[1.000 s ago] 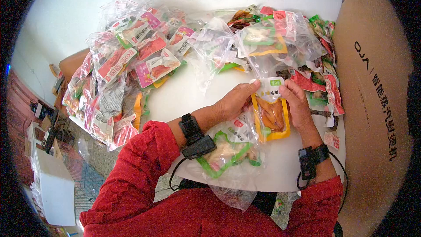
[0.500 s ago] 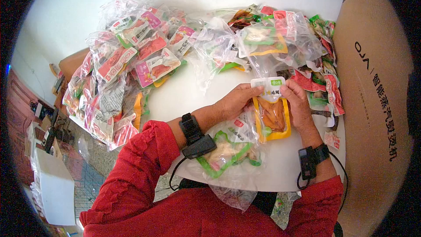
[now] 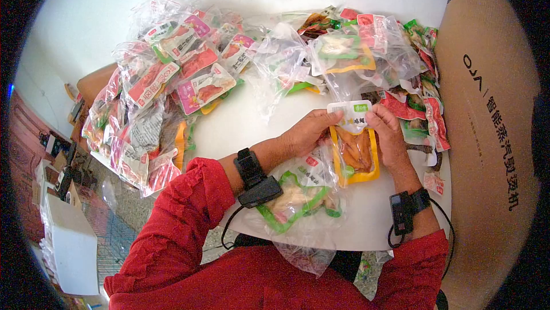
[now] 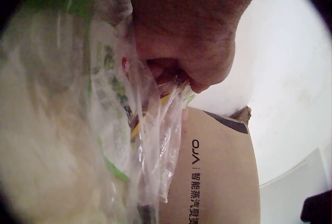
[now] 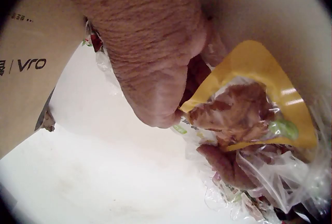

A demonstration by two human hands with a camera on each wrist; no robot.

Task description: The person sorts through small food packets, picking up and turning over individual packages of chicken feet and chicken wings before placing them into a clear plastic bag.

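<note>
Both hands hold up a yellow-edged food packet with a white and green top, brown pieces showing through its window. The left hand pinches its upper left side, thumb across the front, and clear plastic hangs below that hand. At the upper right corner the right hand grips with thumb and curled fingers. Below the left hand a green-edged packet lies in clear plastic at the table's near edge. In the right wrist view the yellow-edged packet shows beside the right hand; the left wrist view shows the left hand against clear plastic.
A large heap of bagged packets covers the left of the white table. Another pile lies at the back right. A tall cardboard box stands along the right edge.
The left thumb has shifted slightly down from the packet's top corner, lying flatter across its front. The packet has barely moved, and both hands still hold it.
</note>
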